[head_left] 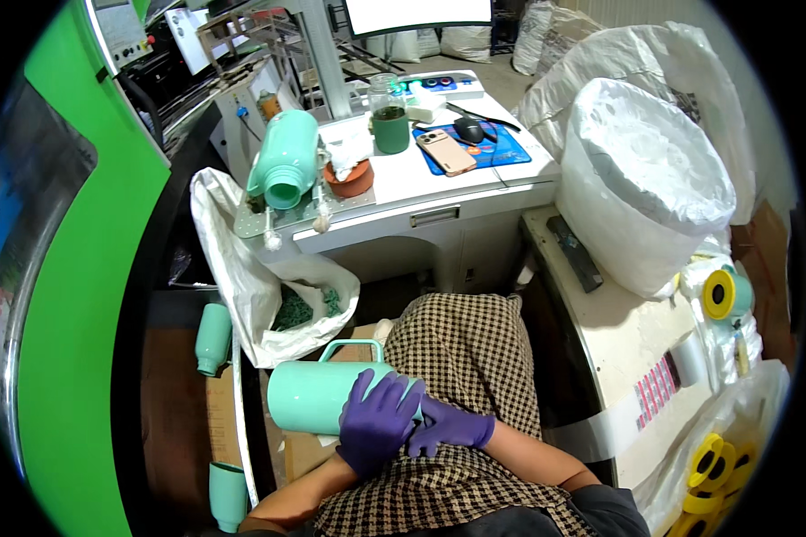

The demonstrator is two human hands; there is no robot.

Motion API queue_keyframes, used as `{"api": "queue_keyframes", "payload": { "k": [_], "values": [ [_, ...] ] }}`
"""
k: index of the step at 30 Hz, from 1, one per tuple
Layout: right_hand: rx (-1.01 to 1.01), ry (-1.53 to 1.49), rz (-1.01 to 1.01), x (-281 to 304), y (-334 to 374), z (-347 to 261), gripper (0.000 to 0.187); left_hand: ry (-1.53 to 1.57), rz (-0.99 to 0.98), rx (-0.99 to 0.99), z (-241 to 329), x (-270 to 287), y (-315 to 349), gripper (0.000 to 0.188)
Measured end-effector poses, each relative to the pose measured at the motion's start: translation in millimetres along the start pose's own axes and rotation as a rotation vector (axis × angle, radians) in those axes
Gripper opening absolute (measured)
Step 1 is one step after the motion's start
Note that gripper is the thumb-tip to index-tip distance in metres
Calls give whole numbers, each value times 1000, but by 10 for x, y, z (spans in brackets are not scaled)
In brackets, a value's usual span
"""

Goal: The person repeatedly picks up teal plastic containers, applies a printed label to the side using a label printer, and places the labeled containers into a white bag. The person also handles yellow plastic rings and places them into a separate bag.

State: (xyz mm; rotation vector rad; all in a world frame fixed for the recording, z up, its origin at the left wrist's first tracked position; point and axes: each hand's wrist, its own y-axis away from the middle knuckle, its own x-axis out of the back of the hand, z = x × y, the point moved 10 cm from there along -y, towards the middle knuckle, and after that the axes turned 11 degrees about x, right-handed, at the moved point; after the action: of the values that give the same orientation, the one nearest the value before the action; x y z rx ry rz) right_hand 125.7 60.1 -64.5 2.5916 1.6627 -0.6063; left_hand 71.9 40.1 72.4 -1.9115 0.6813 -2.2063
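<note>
Mug (309,396) lies sideways, left hand (373,426) clasped over it, right hand (452,427) at 1 end, grip unclear.

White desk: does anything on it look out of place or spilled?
Mildly: the phone lies slanted on the blue mouse pad, crowding the mouse. At the left corner of the desk, a mint jug lies on its side, open mouth facing the camera, though perhaps deliberately. No spill shows.
</note>
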Motion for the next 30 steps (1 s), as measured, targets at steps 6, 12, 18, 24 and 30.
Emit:
{"api": "queue_keyframes", "payload": {
  "k": [6,12,18,24,30],
  "values": [
    [-244,-710,129,-84,93,-8,48,93,-42,-54,-22,-27,116,47],
    [115,807,244,129,27,-462,42,34,-26,14,15,-52,146,55],
    [188,1186,415,30,213,-657,27,-5,-35,-7,95,-102,59,58],
    [177,516,883,966,893,-938,18,230,-34,255,-680,-210,16,66],
    [950,1181,941,552,597,-2364,12,349,-89,239,-876,-162,185,49]
  ]
}}
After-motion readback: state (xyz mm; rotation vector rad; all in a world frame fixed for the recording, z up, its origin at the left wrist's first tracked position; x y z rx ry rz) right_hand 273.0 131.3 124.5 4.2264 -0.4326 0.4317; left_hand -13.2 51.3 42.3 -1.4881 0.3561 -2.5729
